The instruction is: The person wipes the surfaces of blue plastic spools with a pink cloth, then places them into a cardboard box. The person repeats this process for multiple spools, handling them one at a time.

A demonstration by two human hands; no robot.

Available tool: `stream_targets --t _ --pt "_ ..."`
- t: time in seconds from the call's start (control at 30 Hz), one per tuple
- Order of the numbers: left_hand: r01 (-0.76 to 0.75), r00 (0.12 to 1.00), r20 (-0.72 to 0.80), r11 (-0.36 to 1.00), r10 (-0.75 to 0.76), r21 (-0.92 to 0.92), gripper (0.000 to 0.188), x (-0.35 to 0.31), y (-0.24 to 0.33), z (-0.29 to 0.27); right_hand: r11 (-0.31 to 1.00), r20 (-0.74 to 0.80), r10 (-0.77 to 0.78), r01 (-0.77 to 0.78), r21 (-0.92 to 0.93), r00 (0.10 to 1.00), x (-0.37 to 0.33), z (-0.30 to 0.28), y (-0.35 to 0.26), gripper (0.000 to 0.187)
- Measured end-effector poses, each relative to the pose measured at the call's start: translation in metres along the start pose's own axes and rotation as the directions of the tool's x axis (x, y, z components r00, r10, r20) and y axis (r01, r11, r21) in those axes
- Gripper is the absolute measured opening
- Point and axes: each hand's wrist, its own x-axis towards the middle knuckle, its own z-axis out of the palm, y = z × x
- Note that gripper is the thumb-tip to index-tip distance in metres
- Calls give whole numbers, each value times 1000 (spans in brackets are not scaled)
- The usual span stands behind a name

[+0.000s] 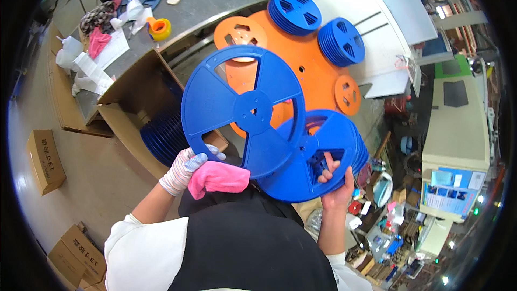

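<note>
My left hand, in a striped white glove, grips the lower left rim of a large blue plastic reel with wide cut-out windows. Under the same hand hangs a pink cloth, against the reel's lower edge. Bare, my right hand is closed round the rim of a second blue reel, with fingers showing through one of its windows. That reel lies on top of a stack, partly covered by the raised one.
An orange turntable ahead bears two blue reel stacks and orange discs. At left stands an open cardboard box with several blue reels. Behind it, a grey workbench holds tape and rags. Closed cartons sit on the floor.
</note>
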Motion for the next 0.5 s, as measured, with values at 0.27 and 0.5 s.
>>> stream_targets --t 0.27,0.5 --pt "56 998 -12 929 -65 -367 44 -17 -30 -39 999 59 26 -28 38 998 -9 -8 3 40" --pt "85 996 2 928 -91 -362 42 -23 -21 -32 1000 49 23 -23 -4 999 -12 6 8 37"
